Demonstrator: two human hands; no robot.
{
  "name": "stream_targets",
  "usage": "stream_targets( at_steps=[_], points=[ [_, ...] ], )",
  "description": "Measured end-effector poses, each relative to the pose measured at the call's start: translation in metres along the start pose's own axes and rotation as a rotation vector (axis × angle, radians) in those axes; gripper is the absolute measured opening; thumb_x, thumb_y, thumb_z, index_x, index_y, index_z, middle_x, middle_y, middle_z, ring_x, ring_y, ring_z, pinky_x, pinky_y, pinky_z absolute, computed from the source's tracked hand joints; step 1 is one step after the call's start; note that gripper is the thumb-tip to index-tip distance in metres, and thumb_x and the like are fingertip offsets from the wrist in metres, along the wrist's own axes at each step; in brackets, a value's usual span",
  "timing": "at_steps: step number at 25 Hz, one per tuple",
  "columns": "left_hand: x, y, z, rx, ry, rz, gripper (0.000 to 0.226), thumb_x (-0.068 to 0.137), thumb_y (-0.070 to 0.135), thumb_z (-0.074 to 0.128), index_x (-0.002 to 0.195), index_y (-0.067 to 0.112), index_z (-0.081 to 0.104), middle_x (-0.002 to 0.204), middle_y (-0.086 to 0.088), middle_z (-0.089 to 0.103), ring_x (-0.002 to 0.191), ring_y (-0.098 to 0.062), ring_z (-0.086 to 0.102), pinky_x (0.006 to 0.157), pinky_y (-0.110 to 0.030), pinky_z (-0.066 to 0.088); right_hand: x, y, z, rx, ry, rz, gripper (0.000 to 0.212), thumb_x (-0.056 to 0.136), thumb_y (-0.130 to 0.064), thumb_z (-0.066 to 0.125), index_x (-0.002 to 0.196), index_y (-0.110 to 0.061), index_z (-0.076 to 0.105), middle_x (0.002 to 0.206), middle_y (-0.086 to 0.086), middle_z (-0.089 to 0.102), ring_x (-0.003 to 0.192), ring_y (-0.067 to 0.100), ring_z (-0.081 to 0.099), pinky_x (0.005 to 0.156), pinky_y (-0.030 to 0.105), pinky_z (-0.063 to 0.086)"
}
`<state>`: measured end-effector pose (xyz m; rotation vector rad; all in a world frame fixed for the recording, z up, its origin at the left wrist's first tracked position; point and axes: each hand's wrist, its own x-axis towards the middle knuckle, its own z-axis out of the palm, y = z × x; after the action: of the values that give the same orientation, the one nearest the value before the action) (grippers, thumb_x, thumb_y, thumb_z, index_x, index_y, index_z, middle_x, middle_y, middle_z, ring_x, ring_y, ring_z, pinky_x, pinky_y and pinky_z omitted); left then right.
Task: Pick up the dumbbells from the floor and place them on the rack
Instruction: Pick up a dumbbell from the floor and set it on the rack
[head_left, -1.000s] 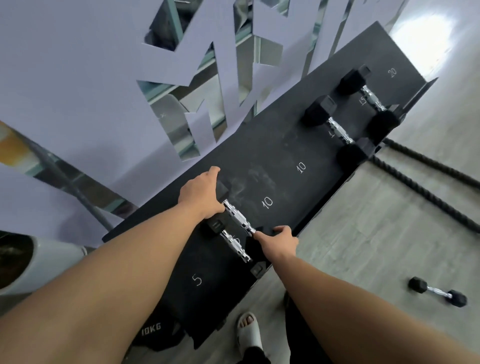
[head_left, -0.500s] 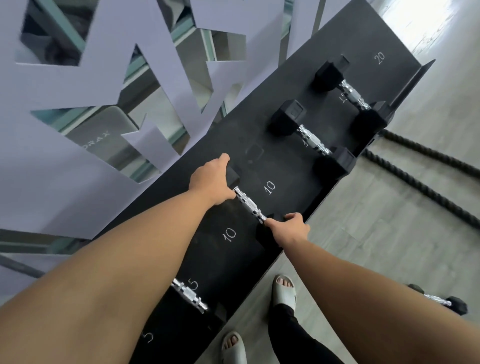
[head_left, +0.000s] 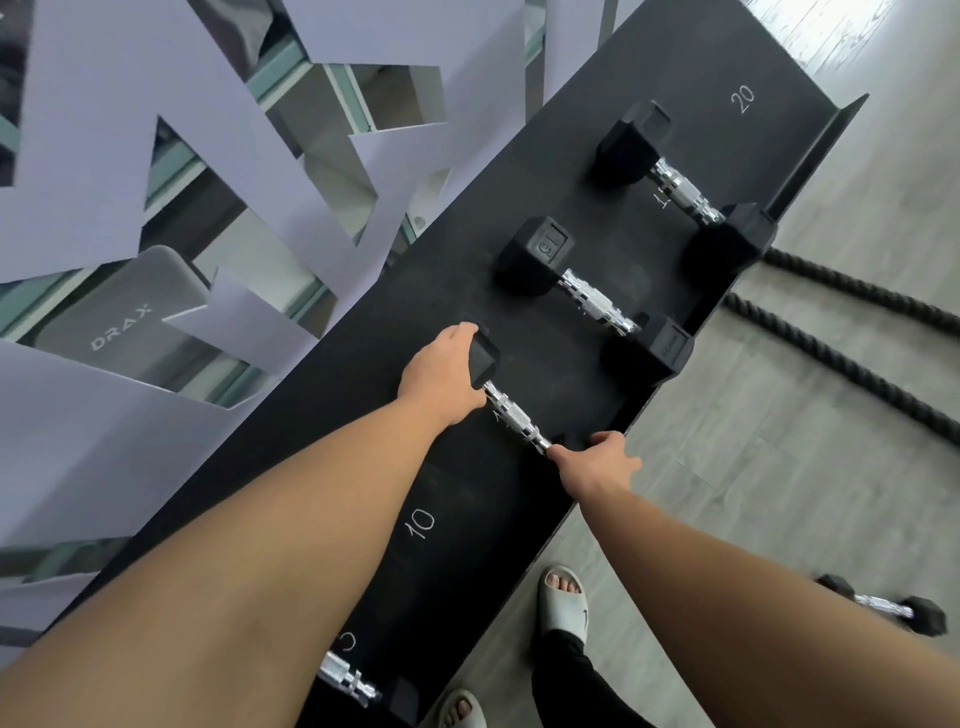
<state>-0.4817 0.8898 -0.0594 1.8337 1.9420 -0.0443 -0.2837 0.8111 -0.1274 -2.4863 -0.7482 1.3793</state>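
Both bare forearms extend forward, palms down. The left hand (head_left: 441, 371) cups the far black hexagonal head of a chrome-handled dumbbell (head_left: 514, 415); the right hand (head_left: 597, 462) covers the near head, fingers curled over it.

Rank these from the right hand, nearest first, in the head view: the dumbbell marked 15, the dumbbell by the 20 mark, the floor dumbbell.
From the right hand:
1. dumbbell marked 15, just up the rack.
2. floor dumbbell, lower right.
3. dumbbell by the 20 mark, far end.
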Motion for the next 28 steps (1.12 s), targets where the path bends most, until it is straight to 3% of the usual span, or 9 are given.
stream_targets(
  at_steps=[4, 8, 13, 18, 24, 28],
  points=[
    [-0.006, -0.005, -0.011, 0.101, -0.022, 0.035, 0.085, 0.085, 0.043, 0.079, 0.153, 0.025, 0.032, 0.148, -0.002, 0.048, 0.118, -0.029, 0.060, 0.085, -0.041, 0.053, -0.007, -0.007, -0.007, -0.071, -0.032, -0.031, 0.066, 0.077, -0.046, 0.076, 0.129, -0.019, 0.046, 0.133, 0.014, 0.037, 0.107, 0.037, 0.056, 0.093, 0.043, 0.049],
    [-0.035, -0.020, -0.040, 0.213, -0.024, 0.083, 0.076, 0.087, 0.057, 0.069, 0.150, 0.028, 0.037, 0.141, 0.002, 0.053, 0.117, -0.025, 0.059, 0.082, -0.041, 0.054, -0.021, -0.020, -0.027, -0.367, 0.002, -0.366, 0.056, 0.081, -0.049, 0.066, 0.128, -0.023, 0.049, 0.132, 0.010, 0.043, 0.121, 0.034, 0.043, 0.097, 0.045, 0.044],
    [-0.088, -0.042, -0.088, 0.272, 0.092, 0.137, 0.055, 0.086, 0.063, 0.060, 0.132, 0.033, 0.058, 0.122, 0.010, 0.068, 0.109, -0.020, 0.063, 0.079, -0.036, 0.049, -0.068, -0.040, -0.056, -0.577, 0.044, -0.633, 0.055, 0.082, -0.048, 0.062, 0.130, -0.026, 0.048, 0.126, 0.007, 0.050, 0.115, 0.033, 0.046, 0.094, 0.046, 0.047],
    [-0.152, -0.051, -0.143, 0.288, 0.198, 0.178, 0.055, 0.082, 0.069, 0.058, 0.126, 0.036, 0.062, 0.114, 0.013, 0.069, 0.106, -0.019, 0.063, 0.080, -0.035, 0.048, -0.145, -0.046, -0.097, -0.730, 0.167, -0.781, 0.052, 0.085, -0.049, 0.061, 0.131, -0.026, 0.050, 0.124, 0.007, 0.052, 0.115, 0.033, 0.048, 0.093, 0.045, 0.044],
    [-0.246, -0.025, -0.206, 0.342, 0.217, 0.285, 0.050, 0.081, 0.073, 0.055, 0.116, 0.039, 0.064, 0.108, 0.016, 0.070, 0.101, -0.015, 0.066, 0.083, -0.035, 0.051, -0.269, -0.049, -0.161, -0.662, 0.310, -0.896, 0.035, 0.082, -0.047, 0.060, 0.112, -0.029, 0.060, 0.113, 0.001, 0.056, 0.107, 0.029, 0.053, 0.079, 0.039, 0.042],
    [-0.294, 0.011, -0.229, 0.310, 0.231, 0.360, 0.042, 0.081, 0.071, 0.058, 0.107, 0.039, 0.065, 0.098, 0.020, 0.068, 0.095, -0.011, 0.065, 0.081, -0.033, 0.051, -0.329, -0.024, -0.199, -0.744, 0.340, -0.871, 0.017, 0.080, -0.045, 0.056, 0.091, -0.032, 0.058, 0.095, -0.006, 0.060, 0.085, 0.022, 0.056, 0.068, 0.035, 0.043]
  ],
)
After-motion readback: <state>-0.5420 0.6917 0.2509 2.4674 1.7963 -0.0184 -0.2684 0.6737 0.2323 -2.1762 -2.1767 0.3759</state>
